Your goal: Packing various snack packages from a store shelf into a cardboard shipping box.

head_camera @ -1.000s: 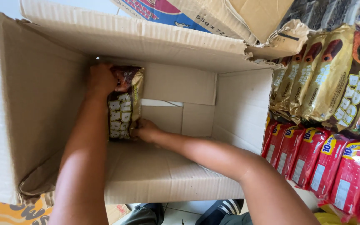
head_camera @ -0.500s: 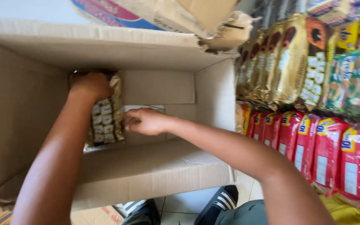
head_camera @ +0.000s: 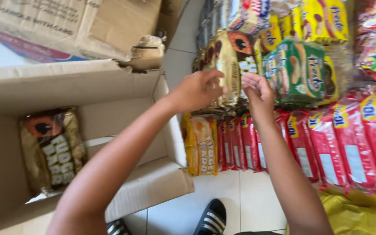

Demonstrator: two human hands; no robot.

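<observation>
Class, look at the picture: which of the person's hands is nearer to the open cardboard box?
Left. The left hand is just right of the cardboard box rim, at the gold-brown pack; the right hand is farther right, by the green pack.

Gold-brown snack pack (head_camera: pixel 51 150) inside open carton (head_camera: pixel 109 82); red packs (head_camera: pixel 327 143) and green pack (head_camera: pixel 299 72) on the right.

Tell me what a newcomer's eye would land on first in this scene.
First, the two hands: the left hand and right hand reach together at a gold and brown snack pack standing in the stacked rows on the right. Next, the line of red packs below those rows. Then the open cardboard box at left, with one gold and brown pack standing inside against its far wall.
</observation>
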